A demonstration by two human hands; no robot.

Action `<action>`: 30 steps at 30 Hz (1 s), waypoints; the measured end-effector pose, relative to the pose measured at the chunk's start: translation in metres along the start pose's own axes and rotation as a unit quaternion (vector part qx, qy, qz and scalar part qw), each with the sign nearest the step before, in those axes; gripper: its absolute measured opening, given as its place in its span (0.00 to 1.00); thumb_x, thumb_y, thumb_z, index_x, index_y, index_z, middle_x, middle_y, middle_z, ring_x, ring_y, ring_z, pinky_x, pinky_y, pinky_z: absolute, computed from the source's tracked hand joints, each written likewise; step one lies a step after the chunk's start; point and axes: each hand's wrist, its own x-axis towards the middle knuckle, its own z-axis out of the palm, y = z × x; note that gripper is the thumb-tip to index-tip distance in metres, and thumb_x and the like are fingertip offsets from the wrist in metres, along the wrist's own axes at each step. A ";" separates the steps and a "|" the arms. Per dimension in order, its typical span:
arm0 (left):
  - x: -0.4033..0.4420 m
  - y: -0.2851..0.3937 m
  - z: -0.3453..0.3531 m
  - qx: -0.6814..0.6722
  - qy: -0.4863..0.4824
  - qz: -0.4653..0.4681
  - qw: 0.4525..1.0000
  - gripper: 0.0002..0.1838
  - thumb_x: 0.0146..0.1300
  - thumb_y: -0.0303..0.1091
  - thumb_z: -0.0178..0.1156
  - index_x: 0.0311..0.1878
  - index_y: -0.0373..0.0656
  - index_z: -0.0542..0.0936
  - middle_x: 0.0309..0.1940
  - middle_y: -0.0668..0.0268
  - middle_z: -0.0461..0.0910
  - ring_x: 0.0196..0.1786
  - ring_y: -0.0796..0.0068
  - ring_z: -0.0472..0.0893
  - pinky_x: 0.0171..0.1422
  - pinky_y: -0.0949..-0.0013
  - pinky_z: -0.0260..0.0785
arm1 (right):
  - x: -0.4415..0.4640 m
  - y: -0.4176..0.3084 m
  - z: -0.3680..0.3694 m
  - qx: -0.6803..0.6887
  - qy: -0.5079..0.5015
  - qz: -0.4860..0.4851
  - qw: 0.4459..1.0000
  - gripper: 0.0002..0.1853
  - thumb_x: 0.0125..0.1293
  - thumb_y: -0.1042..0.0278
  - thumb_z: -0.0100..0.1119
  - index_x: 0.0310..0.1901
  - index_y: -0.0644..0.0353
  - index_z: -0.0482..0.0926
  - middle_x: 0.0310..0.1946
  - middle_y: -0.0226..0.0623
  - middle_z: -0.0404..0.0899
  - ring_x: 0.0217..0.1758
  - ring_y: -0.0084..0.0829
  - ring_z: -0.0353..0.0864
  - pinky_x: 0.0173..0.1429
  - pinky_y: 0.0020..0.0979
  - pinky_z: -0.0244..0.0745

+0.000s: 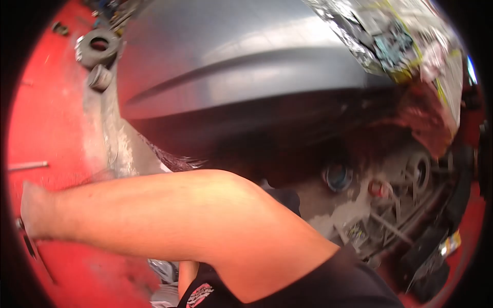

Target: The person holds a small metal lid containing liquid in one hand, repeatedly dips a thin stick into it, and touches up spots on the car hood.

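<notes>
My right arm reaches across the front of me to the far left, out of a black sleeve (344, 277). At the left edge, my right hand (37, 210) is pale, greyish and blurred, so its fingers cannot be made out. A thin dark object (31, 246) with a small bright end lies right against the hand; whether it is gripped is unclear. Beyond my arm spreads a smooth grey car hood (246, 66) with a raised crease. Only a strip of my left arm (188, 274) shows below the right one; my left hand is out of sight.
Crumpled foil and plastic sheeting (390, 41) cover the hood's right side. A tire (97, 46) and a can (100, 78) stand at upper left. On the floor at right are a blue-grey round container (338, 177), a red can (379, 189) and a metal frame (385, 223).
</notes>
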 end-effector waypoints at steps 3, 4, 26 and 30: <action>-0.045 0.009 0.022 -0.032 0.056 -0.015 0.998 0.37 0.60 0.33 0.88 0.70 0.32 0.84 0.63 0.57 0.89 0.66 0.59 0.86 0.75 0.55 0.76 | -0.034 0.011 0.021 0.012 -0.046 0.074 0.996 0.13 0.69 0.51 0.81 0.53 0.37 0.99 0.51 0.29 0.98 0.61 0.37 0.95 0.66 0.54 0.81; -0.042 0.011 0.028 -0.033 0.079 -0.015 0.996 0.37 0.60 0.33 0.89 0.70 0.32 0.84 0.62 0.57 0.89 0.65 0.58 0.86 0.75 0.54 0.76 | -0.024 0.045 0.045 0.046 -0.055 0.094 0.993 0.13 0.68 0.52 0.82 0.52 0.38 0.99 0.50 0.29 0.98 0.61 0.38 0.95 0.66 0.51 0.82; -0.155 0.068 0.130 0.070 0.235 0.007 0.970 0.37 0.56 0.32 0.90 0.70 0.36 0.87 0.59 0.55 0.89 0.64 0.52 0.88 0.74 0.50 0.78 | -0.476 -0.021 -0.001 0.201 0.043 0.249 0.947 0.09 0.71 0.69 0.72 0.50 0.52 0.86 0.42 0.34 0.92 0.50 0.43 0.93 0.62 0.48 0.82; -0.183 0.071 0.174 0.059 0.240 0.004 0.969 0.37 0.56 0.33 0.91 0.70 0.36 0.87 0.58 0.56 0.89 0.62 0.53 0.88 0.71 0.50 0.79 | -0.536 -0.043 -0.021 0.187 0.038 0.246 0.950 0.09 0.71 0.71 0.73 0.50 0.51 0.86 0.41 0.33 0.91 0.49 0.41 0.92 0.62 0.46 0.82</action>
